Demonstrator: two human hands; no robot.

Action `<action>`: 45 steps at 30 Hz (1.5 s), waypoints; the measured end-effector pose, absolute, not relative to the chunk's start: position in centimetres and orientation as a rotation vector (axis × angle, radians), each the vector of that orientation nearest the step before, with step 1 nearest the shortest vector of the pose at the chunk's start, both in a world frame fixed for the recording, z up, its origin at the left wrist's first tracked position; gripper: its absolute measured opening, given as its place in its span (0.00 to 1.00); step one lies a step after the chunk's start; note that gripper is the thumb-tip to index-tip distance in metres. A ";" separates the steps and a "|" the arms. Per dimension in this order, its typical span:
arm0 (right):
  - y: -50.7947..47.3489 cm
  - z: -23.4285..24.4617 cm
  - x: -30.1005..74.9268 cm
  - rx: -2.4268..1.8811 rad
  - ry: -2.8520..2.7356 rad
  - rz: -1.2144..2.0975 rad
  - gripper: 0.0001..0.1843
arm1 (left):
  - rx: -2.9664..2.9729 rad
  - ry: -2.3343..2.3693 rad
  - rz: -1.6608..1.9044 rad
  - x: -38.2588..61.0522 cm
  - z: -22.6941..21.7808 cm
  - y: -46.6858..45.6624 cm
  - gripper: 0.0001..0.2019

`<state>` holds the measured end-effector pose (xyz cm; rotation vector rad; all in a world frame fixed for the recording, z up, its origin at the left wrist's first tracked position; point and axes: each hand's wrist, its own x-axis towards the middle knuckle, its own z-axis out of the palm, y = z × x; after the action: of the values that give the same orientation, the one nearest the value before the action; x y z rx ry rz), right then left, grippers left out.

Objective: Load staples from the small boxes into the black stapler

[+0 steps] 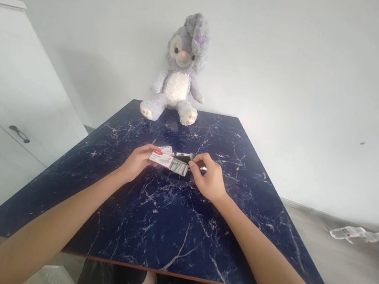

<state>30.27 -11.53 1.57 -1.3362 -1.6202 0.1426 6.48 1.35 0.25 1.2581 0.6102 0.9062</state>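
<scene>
My left hand (pixel 138 161) is closed on the left end of a small white and red cardboard box (pixel 161 158). A tray (pixel 179 167) slides out of the box's right side, with several short grey strips that look like staples lying in it. My right hand (pixel 207 176) is at the tray's right end, thumb and forefinger pinched on a small grey piece (pixel 192 156) that looks like a staple strip. Behind and under the box lie a black object (pixel 183 158), mostly hidden, and another white and red packet (pixel 165 149).
A blue marbled table (pixel 168 225) stands before me. At its far edge a grey plush rabbit (pixel 177 86) sits against the white wall. A white cabinet (pixel 13 83) is on the left. Clear plastic bottles (pixel 355 234) lie on the floor to the right.
</scene>
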 end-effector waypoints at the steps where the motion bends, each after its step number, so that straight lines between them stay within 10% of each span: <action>1: -11.5 1.6 30.3 -1.339 -1.568 0.196 0.05 | 1.243 0.582 0.885 6.4 0.4 1.3 0.10; 11: -11.2 1.3 30.4 -1.231 -1.327 0.628 0.12 | 1.224 0.568 0.818 6.2 0.2 1.2 0.14; 45: -11.7 1.8 29.9 -1.262 -1.683 0.274 0.11 | 1.297 0.436 0.468 6.0 0.5 0.3 0.17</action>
<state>29.88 -11.75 1.84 -1.2618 -1.6825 0.2742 6.04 0.29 0.51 1.2975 0.4365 0.4678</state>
